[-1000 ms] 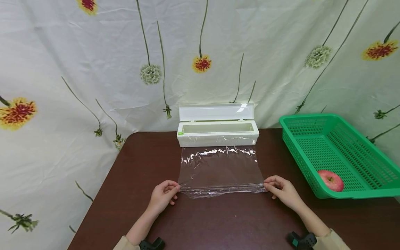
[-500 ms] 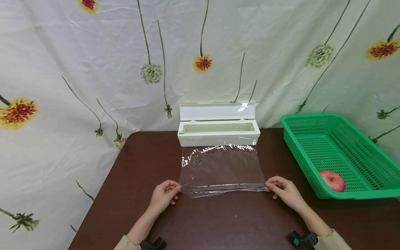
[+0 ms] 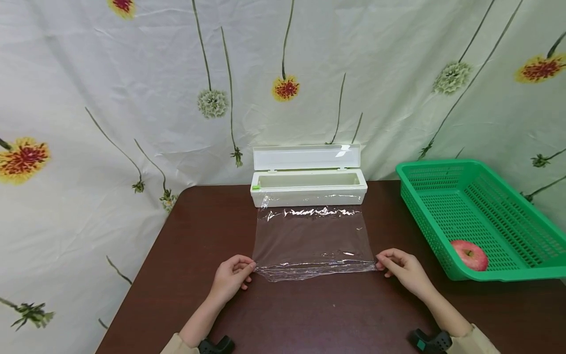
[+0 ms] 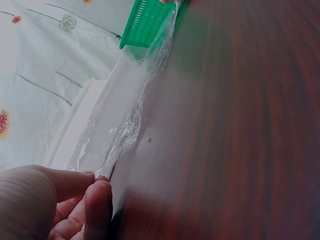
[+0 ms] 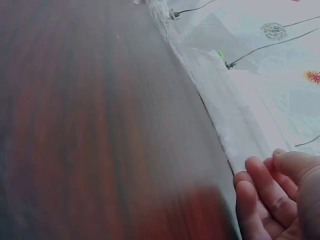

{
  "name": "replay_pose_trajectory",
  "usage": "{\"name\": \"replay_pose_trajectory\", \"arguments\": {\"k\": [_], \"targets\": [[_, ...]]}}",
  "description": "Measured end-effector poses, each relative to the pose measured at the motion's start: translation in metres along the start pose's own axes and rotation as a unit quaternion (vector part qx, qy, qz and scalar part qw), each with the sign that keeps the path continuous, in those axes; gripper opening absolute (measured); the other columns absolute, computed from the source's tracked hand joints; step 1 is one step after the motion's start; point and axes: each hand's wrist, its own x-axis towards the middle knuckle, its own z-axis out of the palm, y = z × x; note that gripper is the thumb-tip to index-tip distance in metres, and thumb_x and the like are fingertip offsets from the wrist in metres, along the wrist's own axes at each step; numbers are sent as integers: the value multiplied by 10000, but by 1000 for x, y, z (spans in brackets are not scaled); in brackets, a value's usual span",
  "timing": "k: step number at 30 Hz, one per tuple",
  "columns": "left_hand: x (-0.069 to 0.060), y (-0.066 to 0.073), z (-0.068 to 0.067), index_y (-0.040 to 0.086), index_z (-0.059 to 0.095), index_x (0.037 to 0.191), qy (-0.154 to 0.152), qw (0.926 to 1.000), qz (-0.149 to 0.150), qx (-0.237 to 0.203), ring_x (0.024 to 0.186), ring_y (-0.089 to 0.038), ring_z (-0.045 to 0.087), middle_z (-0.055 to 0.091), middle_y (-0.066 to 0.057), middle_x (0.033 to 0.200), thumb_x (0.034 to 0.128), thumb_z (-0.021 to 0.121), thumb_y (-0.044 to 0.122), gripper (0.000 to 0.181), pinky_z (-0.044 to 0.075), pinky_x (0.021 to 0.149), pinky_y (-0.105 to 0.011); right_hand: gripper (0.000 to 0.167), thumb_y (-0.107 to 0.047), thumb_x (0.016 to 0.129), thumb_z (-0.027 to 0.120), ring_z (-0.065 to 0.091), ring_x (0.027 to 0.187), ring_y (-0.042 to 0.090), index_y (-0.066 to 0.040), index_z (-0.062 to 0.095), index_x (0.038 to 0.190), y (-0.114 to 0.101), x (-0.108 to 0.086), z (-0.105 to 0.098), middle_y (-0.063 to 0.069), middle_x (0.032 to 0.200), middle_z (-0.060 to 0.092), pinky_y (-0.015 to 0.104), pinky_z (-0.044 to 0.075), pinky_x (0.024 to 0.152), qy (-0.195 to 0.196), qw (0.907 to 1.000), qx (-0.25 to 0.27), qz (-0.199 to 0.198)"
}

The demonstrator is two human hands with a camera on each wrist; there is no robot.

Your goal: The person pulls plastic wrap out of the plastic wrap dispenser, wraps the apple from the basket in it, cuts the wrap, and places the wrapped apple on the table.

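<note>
A sheet of clear plastic wrap (image 3: 311, 238) stretches from the front of a white plastic wrap dispenser box (image 3: 308, 197) toward the person. My left hand (image 3: 231, 278) pinches its near left corner between thumb and fingertips. At the near right corner, my right hand (image 3: 403, 269) holds the wrap by its edge. Between the hands, the near edge is bunched into folds. The box's lid (image 3: 305, 158) stands raised, and a small green piece (image 3: 256, 187) sits at its left end. In the left wrist view, the gathered edge of the wrap (image 4: 131, 125) runs away from the thumb.
A green plastic basket (image 3: 431, 231) stands at the right, with a red apple (image 3: 469, 255) in its near left corner. Behind the dark brown table (image 3: 208, 221) hangs a white flowered cloth (image 3: 155, 73). Black wrist devices (image 3: 215, 345) show at both sleeves.
The wrinkles and glints on the plastic wrap have shifted, and its near edge looks more bunched. Both hands stay almost where they were; the right fingers have moved very slightly.
</note>
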Motion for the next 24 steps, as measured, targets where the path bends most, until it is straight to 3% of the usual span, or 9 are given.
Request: {"name": "replay_pose_trajectory", "arguments": {"k": [4,7,14,18,21,24], "targets": [[1,-3,-1,-36,627,908,-66,10000,-6,-48,569,-172,573,650,-148,777,878,643,36,80,498,463,-239,136,-44,919,587,643,679,146,62,636,989,-7,1,-2,149,798,679,285,545,575,217,9997,-77,41],[2,-4,-1,-39,625,906,-95,9999,-13,-79,567,-171,573,651,-154,778,877,643,34,80,496,461,-235,145,-29,910,595,649,696,160,65,626,1016,-16,2,-5,165,824,679,262,544,599,361,9992,-83,-147],[1,0,-1,-38,627,907,-79,9999,-51,-50,569,-173,576,645,-161,776,877,644,34,80,496,462,-234,166,-2,891,611,653,739,161,40,606,1052,-36,3,-14,49,861,686,214,535,638,648,9964,-201,-510],[0,2,0,-46,629,912,-50,10000,-64,2,571,-174,579,638,-159,765,879,639,31,84,497,464,-235,183,-65,907,611,653,776,196,0,603,1078,-45,3,-21,112,914,671,217,536,664,676,9954,-308,-598],[1,-1,0,-52,626,914,-2,10000,-42,36,568,-184,578,634,-158,760,878,638,25,86,498,462,-240,212,-44,911,597,649,806,168,-10,600,1120,-38,4,-31,123,962,664,184,523,669,695,9930,-87,-952],[6,-13,1,-32,632,916,55,9999,-90,38,564,-178,574,634,-137,757,875,653,51,94,496,456,-243,232,-25,913,584,647,826,133,22,581,1140,-46,3,-39,75,983,668,178,522,681,779,9911,13,-1081]]}}
